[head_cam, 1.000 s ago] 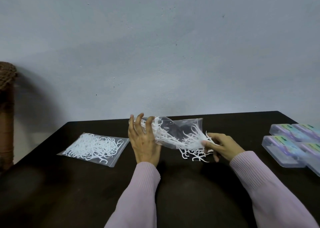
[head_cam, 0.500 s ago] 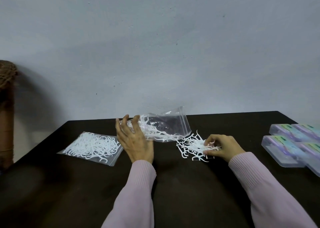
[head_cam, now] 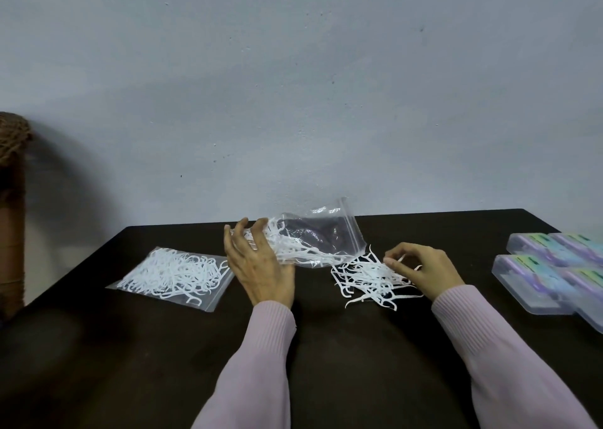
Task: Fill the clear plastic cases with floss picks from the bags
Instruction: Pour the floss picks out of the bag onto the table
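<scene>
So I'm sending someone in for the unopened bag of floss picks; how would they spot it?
Start at the dark table against the grey wall. On its left side a clear bag lies flat, packed with white picks. Unlike the other bag, which the left hand holds beside a loose pile, nobody touches it.

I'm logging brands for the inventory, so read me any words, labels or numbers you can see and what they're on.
No text can be read.
Cases: green and purple labels inside, print too blurred to read.
Bags: no print visible.
</scene>
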